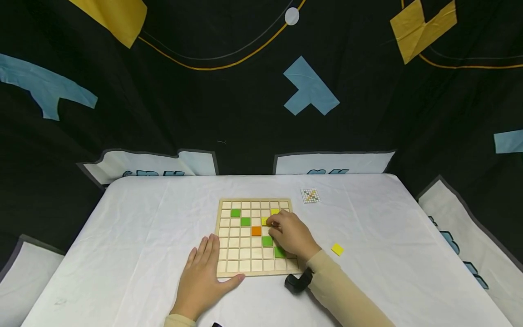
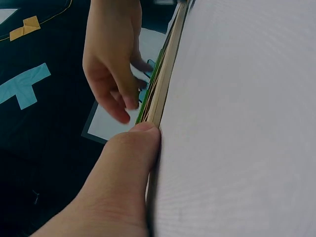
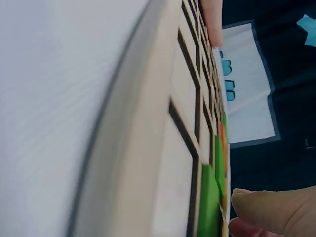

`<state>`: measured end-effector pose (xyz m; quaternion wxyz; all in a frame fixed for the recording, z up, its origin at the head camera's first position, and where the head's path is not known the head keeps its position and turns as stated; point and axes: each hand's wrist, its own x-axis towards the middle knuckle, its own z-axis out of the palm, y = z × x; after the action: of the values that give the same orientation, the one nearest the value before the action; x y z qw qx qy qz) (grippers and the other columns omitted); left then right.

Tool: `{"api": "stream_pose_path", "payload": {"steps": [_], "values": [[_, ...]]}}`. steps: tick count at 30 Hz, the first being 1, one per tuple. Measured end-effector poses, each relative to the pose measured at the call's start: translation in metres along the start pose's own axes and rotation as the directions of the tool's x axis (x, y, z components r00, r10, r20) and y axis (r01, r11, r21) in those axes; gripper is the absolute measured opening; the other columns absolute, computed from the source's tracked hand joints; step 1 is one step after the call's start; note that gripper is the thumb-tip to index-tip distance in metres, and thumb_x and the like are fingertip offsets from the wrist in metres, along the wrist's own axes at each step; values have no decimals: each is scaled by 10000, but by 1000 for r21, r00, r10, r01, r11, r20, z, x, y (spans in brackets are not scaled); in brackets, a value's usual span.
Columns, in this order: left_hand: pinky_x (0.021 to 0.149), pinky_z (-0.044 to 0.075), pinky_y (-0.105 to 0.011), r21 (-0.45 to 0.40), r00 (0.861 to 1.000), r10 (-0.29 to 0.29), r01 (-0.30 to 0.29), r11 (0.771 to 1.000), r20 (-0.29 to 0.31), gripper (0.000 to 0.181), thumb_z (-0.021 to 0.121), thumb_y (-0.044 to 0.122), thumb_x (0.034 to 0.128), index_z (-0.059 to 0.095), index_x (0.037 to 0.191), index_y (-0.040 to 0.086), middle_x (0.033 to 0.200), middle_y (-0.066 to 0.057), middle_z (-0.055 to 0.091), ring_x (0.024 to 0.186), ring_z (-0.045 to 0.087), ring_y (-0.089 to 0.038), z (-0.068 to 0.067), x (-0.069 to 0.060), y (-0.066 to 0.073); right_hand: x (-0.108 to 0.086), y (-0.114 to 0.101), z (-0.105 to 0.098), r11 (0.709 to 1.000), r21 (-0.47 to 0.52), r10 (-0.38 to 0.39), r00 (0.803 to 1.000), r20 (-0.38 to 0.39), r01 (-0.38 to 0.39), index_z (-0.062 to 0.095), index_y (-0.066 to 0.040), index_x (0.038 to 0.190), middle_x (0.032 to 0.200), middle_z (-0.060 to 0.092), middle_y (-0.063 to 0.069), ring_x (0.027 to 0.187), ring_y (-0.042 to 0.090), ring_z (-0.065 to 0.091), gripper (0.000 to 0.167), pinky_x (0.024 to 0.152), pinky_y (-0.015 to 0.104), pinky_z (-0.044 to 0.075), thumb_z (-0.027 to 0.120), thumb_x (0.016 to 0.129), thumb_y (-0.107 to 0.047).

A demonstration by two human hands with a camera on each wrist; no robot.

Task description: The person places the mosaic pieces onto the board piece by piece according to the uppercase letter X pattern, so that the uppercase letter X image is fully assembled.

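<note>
A wooden grid board lies on the white table, with several green tiles, an orange tile and yellow tiles in its cells. My left hand rests at the board's near left corner, fingers straight along the left edge; its thumb touches the front edge. Over the right half of the board, my right hand has its fingertips at a yellow tile, which looks flat in its cell. Thumb and fingers of this hand appear slightly apart in the left wrist view. The palm hides some cells.
One loose yellow tile lies on the table right of the board. A small printed pattern card is beyond the board's far right corner. Dark patterned cloth hangs behind the table.
</note>
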<state>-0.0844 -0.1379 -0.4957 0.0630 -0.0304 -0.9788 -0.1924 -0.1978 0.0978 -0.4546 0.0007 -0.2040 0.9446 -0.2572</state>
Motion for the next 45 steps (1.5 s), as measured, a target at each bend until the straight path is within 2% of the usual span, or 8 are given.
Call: {"api": "stream_pose_path", "payload": {"steps": [6, 12, 18, 23, 28, 35, 40, 45], "values": [[1247, 158, -512, 5, 1000, 1, -1, 1000, 4, 1219, 533, 866, 747, 251, 1557, -1, 1641, -145, 238, 1529, 221, -327, 1, 0, 0, -25, 12, -18, 999, -33, 11, 1000, 4, -11, 728, -170, 1119, 829, 569, -116, 790, 100, 481, 227, 680, 256, 434, 740, 896, -213], [1248, 153, -521, 6, 1000, 6, -6, 1000, 4, 1218, 527, 867, 750, 251, 1557, -2, 1642, -147, 232, 1530, 214, -332, 1, 0, 0, -53, 32, -41, 993, -106, 65, 996, 58, -59, 709, -143, 1188, 876, 604, -86, 825, 104, 497, 340, 735, 305, 461, 770, 867, -241], [1247, 154, -525, 9, 1000, 5, -5, 1000, 6, 1225, 516, 876, 747, 251, 1556, -5, 1643, -146, 229, 1530, 213, -333, 1, 0, -1, -76, 47, -57, 975, -181, 153, 979, 131, -128, 711, -144, 1192, 929, 608, -93, 888, 112, 509, 449, 783, 342, 487, 838, 783, -279], [1244, 163, -527, 13, 1000, 8, -8, 1000, 0, 1226, 519, 876, 744, 259, 1554, -6, 1640, -149, 238, 1527, 221, -335, 1, 0, -2, -86, 55, -58, 979, -156, 152, 979, 133, -131, 741, -185, 1029, 942, 617, -125, 906, 100, 524, 290, 823, 352, 507, 850, 767, -247], [1244, 160, -526, 12, 1000, 10, -11, 1000, 2, 1224, 520, 873, 748, 255, 1554, -9, 1640, -152, 235, 1527, 221, -337, 1, 0, -1, -88, 61, -55, 993, -77, 96, 988, 124, -87, 656, -230, 897, 853, 582, -136, 822, 69, 508, 201, 755, 285, 488, 826, 798, -184], [1247, 150, -523, 7, 1000, 4, -4, 1000, 7, 1226, 519, 874, 747, 247, 1557, -6, 1642, -149, 228, 1530, 213, -335, 1, 0, -1, -77, 60, -48, 991, 73, 108, 990, 90, -115, 596, -213, 912, 779, 594, -113, 679, 48, 514, 205, 638, 199, 438, 771, 855, -122], [1247, 151, -523, 6, 1000, 0, 0, 1000, 3, 1228, 523, 875, 742, 253, 1555, -4, 1641, -146, 231, 1530, 216, -333, 1, 0, -2, -60, 43, -39, 982, 159, 103, 994, 33, -107, 627, -217, 940, 848, 644, -116, 677, 61, 548, 178, 642, 200, 470, 766, 866, -134], [1249, 149, -524, 0, 1000, -4, 4, 1000, 9, 1234, 519, 880, 740, 245, 1558, -3, 1643, -144, 225, 1532, 211, -331, 1, 0, -1, -43, 16, -22, 977, 205, 50, 999, 21, -53, 629, -227, 961, 852, 635, -136, 696, 59, 555, 174, 652, 200, 483, 769, 871, -177]]}}
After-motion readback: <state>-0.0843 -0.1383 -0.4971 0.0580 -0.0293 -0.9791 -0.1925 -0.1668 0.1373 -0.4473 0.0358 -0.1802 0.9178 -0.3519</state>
